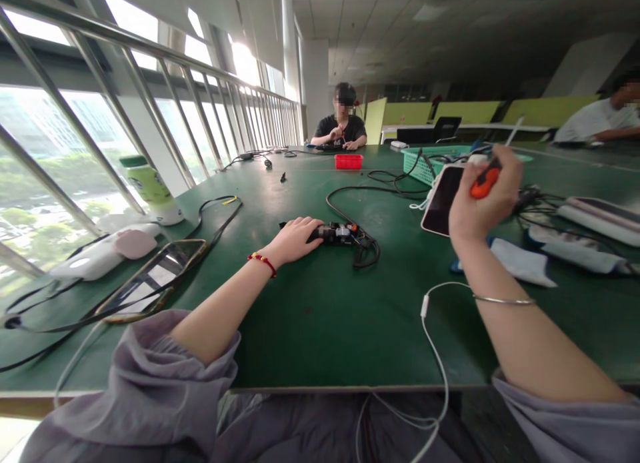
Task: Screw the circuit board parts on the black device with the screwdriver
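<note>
My left hand (299, 240) rests over one end of a small black device (340, 234) lying on the green table, its fingers closed over the casing. Wires and small parts show at the device's right end, where a black cable (371, 250) curls. Raised above the table's right side, my right hand (485, 190) is wrapped around an orange-and-black handle (485, 180), apparently a screwdriver's. The tip of this tool cannot be made out clearly. A phone or tablet (443, 200) leans just behind that hand.
A green basket (417, 166) and a red tray (349, 162) stand farther back. On the left are a phone (155, 280), a white device (100, 253), a green bottle (153, 190) and black straps. A white cable (435, 343) hangs over the front edge. A person (343, 123) sits opposite.
</note>
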Demonstrator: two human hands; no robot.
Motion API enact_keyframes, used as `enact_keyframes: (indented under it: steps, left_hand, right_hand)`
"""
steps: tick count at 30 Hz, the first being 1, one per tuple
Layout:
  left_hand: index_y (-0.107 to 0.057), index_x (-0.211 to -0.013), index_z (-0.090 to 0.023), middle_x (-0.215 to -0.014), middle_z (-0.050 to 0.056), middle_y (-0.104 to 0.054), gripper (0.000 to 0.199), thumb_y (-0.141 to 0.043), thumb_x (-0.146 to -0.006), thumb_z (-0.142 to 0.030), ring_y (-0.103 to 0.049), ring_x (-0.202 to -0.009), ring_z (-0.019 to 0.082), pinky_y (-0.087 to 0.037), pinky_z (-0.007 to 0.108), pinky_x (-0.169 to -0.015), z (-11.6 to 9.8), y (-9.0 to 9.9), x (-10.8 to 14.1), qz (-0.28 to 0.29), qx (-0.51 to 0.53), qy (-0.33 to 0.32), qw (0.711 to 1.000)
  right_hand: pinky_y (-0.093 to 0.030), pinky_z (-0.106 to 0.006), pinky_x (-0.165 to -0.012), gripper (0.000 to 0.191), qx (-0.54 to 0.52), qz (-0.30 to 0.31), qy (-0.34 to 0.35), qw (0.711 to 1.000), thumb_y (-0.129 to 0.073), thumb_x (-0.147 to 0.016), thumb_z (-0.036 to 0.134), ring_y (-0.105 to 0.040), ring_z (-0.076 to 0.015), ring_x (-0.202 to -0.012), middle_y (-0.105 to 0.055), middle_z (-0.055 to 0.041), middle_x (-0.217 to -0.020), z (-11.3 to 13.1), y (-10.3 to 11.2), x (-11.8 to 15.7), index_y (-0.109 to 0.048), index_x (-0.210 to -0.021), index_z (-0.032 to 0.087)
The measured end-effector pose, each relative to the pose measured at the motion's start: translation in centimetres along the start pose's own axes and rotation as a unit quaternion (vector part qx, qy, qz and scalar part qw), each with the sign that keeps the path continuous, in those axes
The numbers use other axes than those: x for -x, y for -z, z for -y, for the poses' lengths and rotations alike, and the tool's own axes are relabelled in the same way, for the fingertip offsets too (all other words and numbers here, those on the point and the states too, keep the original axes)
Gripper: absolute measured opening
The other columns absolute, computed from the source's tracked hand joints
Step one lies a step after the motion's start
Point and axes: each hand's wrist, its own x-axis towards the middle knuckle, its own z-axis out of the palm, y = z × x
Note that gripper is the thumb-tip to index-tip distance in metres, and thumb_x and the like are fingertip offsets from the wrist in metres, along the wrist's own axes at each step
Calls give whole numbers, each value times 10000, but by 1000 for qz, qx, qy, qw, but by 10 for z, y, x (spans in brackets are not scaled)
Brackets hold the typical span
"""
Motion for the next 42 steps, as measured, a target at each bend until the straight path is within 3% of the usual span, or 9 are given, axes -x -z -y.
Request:
enact_keyframes:
  steps: [4,8,13,16,21,24,28,32,42]
  left_hand:
    - [-492,-1244,-195,-1187,97,-581,387,-444,-895,-354,-541,-1076,262,-409,419,-959,0,1,0,-4,12,1,1000]
    - [-490,-1246,-195,-1191,96,-579,390,-437,-896,-359,-542,-1074,261,-409,417,-960,0,1,0,-1,9,3,1000]
    - [-486,-1256,-182,-1194,102,-575,403,-441,-897,-361,-541,-1073,264,-414,412,-954,0,1,0,1,-3,3,1000]
    - [-491,-1247,-187,-1188,101,-578,394,-444,-896,-360,-545,-1068,263,-415,417,-954,0,1,0,-2,1,2,1000]
    - [-495,-1237,-199,-1191,94,-580,380,-438,-897,-359,-546,-1063,259,-419,418,-951,1,0,0,0,4,0,1000]
    - [-488,-1248,-191,-1191,96,-579,392,-428,-904,-368,-543,-1064,264,-418,420,-951,3,-2,-1,-2,-3,-4,1000]
    - [-484,-1256,-186,-1195,95,-579,399,-432,-907,-371,-541,-1071,267,-422,413,-949,1,-2,-1,0,-15,2,1000]
    - [-491,-1243,-199,-1198,87,-581,384,-446,-902,-370,-543,-1069,267,-428,413,-938,-2,0,0,4,-18,14,1000]
    - [-517,-1222,-209,-1178,78,-591,374,-477,-886,-369,-553,-1050,265,-437,398,-906,-3,1,1,-12,-30,16,999]
  right_hand:
    - [-435,-456,-880,269,104,-44,7,994,-454,-840,288,-553,-269,-1059,-574,-174,-1125,-28,-9,1,-523,-1069,165]
    - [-262,-539,-1054,333,233,-117,-21,965,-413,-827,175,-425,-300,-1258,-464,-208,-1316,-52,-28,6,-498,-1147,141]
    - [-217,-525,-1079,351,262,-121,7,957,-435,-808,158,-476,-291,-1201,-504,-203,-1286,-63,-36,3,-500,-1153,146]
    - [-297,-504,-1033,360,214,-125,49,968,-497,-803,241,-505,-297,-1152,-558,-193,-1207,-44,-38,2,-499,-1154,157]
    - [-456,-371,-846,262,16,-72,115,991,-485,-854,388,-616,-242,-960,-651,-88,-1046,20,-43,17,-554,-1049,226]
    - [-468,-305,-683,176,-104,-88,87,987,-464,-864,360,-613,-172,-732,-639,-40,-900,45,-40,27,-549,-952,233]
    - [-399,-254,-500,151,-235,-110,9,966,-522,-817,349,-479,-108,-506,-476,37,-634,42,-37,24,-445,-761,231]
    - [-338,-244,-465,251,-279,-116,-36,953,-524,-804,331,-391,-97,-477,-393,42,-536,29,-36,16,-408,-610,222]
    - [-299,-214,-465,235,-266,16,-15,964,-542,-814,353,-383,-71,-479,-428,50,-560,42,-45,32,-470,-652,198]
